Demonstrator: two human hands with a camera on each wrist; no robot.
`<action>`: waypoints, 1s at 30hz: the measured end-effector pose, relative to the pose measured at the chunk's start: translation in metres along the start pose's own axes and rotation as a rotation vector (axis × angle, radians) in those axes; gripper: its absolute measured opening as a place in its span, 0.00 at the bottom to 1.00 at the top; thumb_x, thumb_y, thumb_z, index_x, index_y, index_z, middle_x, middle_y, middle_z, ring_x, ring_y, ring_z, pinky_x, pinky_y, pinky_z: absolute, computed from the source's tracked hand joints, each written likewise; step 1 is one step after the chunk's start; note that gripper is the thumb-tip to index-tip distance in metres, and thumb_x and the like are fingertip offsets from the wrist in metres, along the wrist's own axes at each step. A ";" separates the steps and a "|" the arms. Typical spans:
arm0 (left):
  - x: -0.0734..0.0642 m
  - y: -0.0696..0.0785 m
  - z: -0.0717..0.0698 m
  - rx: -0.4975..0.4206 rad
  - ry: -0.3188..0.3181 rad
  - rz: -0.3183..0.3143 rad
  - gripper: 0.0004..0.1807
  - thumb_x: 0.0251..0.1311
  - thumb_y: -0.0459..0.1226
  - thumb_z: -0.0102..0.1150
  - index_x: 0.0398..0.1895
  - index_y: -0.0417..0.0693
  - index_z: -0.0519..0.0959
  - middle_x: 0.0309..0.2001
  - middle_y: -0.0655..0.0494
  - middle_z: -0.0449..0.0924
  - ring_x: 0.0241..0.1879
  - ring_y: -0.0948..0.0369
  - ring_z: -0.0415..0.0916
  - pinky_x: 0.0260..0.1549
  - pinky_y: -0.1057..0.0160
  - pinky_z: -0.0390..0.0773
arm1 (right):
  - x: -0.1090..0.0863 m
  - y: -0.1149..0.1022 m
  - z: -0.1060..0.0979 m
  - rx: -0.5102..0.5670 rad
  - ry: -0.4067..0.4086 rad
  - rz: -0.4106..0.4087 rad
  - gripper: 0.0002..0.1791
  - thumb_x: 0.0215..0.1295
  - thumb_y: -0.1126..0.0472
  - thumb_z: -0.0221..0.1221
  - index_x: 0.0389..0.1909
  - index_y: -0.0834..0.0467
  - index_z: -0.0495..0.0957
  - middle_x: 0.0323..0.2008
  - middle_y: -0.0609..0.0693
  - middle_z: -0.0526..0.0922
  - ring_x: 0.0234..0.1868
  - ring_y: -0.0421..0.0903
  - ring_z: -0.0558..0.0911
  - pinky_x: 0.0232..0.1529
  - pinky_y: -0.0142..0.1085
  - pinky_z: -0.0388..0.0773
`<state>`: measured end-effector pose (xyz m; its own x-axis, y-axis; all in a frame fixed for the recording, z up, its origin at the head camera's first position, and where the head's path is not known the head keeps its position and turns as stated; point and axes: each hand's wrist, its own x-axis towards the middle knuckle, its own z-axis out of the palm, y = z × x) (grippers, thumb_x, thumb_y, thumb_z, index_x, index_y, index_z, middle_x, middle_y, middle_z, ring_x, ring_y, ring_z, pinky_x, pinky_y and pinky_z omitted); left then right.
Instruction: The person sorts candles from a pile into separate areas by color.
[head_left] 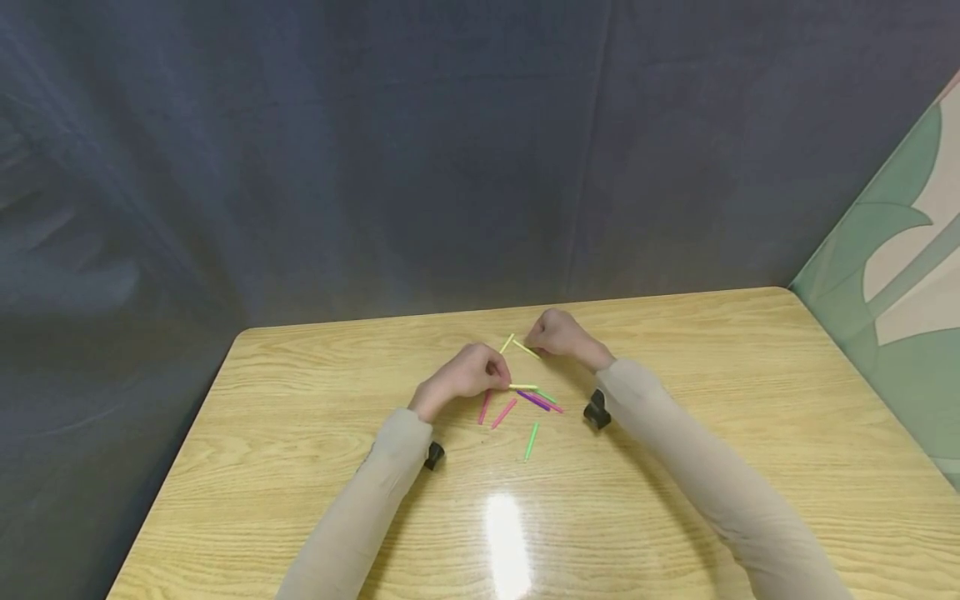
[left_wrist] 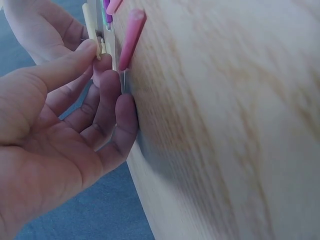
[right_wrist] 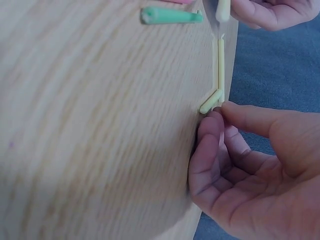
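Observation:
My left hand pinches a yellow plastic stick between thumb and forefinger, low over the table. In the left wrist view this yellow stick points up from the fingertips. Farther back, two yellow sticks lie on the table with ends close together, a left one and a right one. My right hand is beside the right one. In the right wrist view, its thumb and forefinger tips come together right at that short-looking yellow stick, which shows in front of them.
Nearer the front lie a purple stick, pink sticks and a separate green stick. Another green stick lies by the purple one. The wooden table ends at a dark curtain; a patterned cloth hangs at right.

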<state>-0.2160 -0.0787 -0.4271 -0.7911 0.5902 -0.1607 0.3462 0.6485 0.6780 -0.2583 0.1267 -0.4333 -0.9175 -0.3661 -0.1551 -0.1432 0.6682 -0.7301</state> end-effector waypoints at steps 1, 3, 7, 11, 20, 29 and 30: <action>0.000 0.000 0.000 0.000 0.002 0.002 0.04 0.60 0.32 0.64 0.28 0.45 0.84 0.27 0.59 0.80 0.28 0.64 0.73 0.32 0.67 0.73 | 0.000 0.000 0.000 0.003 -0.001 0.002 0.18 0.63 0.66 0.58 0.13 0.66 0.76 0.09 0.46 0.70 0.11 0.36 0.61 0.19 0.30 0.59; 0.001 0.000 0.000 -0.002 0.007 0.003 0.03 0.60 0.32 0.63 0.29 0.45 0.84 0.27 0.58 0.80 0.28 0.64 0.72 0.32 0.67 0.73 | -0.001 0.000 0.000 0.006 -0.002 0.007 0.18 0.63 0.66 0.58 0.13 0.66 0.77 0.10 0.48 0.71 0.12 0.37 0.61 0.20 0.30 0.60; 0.003 0.000 0.000 0.005 0.022 0.006 0.03 0.61 0.31 0.63 0.30 0.44 0.84 0.27 0.58 0.80 0.26 0.65 0.70 0.31 0.69 0.72 | -0.001 0.000 -0.001 0.004 0.000 0.008 0.18 0.64 0.66 0.58 0.14 0.66 0.77 0.10 0.49 0.71 0.12 0.37 0.61 0.21 0.30 0.61; 0.005 0.000 0.000 0.002 0.037 -0.006 0.03 0.61 0.32 0.62 0.31 0.42 0.84 0.27 0.58 0.79 0.25 0.65 0.69 0.28 0.69 0.71 | -0.001 0.002 -0.001 0.001 0.008 0.019 0.17 0.64 0.66 0.58 0.15 0.66 0.77 0.11 0.49 0.72 0.12 0.37 0.62 0.20 0.30 0.61; 0.005 -0.004 -0.001 -0.033 0.102 -0.037 0.03 0.61 0.31 0.60 0.31 0.40 0.82 0.26 0.56 0.79 0.24 0.64 0.71 0.26 0.69 0.72 | -0.004 0.006 -0.001 0.032 -0.004 0.020 0.18 0.63 0.64 0.58 0.13 0.63 0.78 0.12 0.50 0.75 0.12 0.37 0.62 0.20 0.30 0.62; 0.003 -0.008 -0.008 -0.101 0.170 -0.092 0.03 0.59 0.30 0.60 0.31 0.39 0.83 0.26 0.54 0.79 0.22 0.64 0.71 0.22 0.68 0.71 | -0.008 0.007 -0.001 0.023 0.002 -0.026 0.22 0.65 0.65 0.56 0.09 0.63 0.73 0.07 0.44 0.65 0.11 0.38 0.57 0.23 0.33 0.62; 0.003 -0.009 -0.009 -0.108 0.177 -0.102 0.03 0.59 0.30 0.60 0.31 0.39 0.83 0.26 0.54 0.79 0.22 0.63 0.71 0.22 0.68 0.71 | -0.008 0.008 -0.001 0.020 0.000 -0.029 0.22 0.65 0.66 0.56 0.09 0.64 0.72 0.06 0.43 0.63 0.10 0.38 0.56 0.23 0.33 0.62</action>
<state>-0.2261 -0.0871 -0.4274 -0.8987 0.4243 -0.1108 0.2111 0.6401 0.7387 -0.2526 0.1350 -0.4371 -0.9130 -0.3855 -0.1337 -0.1625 0.6440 -0.7476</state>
